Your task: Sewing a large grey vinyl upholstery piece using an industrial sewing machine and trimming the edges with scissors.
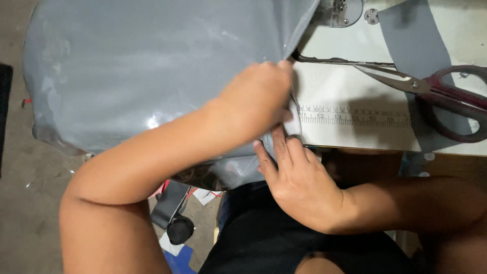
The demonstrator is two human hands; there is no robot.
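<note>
My left hand (256,99) is pinching the edge of the grey vinyl sheet (152,66) at the worktop (355,96) edge; my right hand (297,177) lies open, fingers flat, pressing the fold. I'd judge I'm aligning the seam; next comes a steady, even crease.

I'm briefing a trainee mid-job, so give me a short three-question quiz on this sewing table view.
1. True or false: the scissors lie open on the table.
2. Which hand lies flat, fingers pointing away from the person? A) left hand B) right hand
3. What colour is the large glossy sheet under both hands?

Key: 1 true, the blades stand apart. 2 B, while the left hand pinches the sheet's edge. 3 Grey.
</note>
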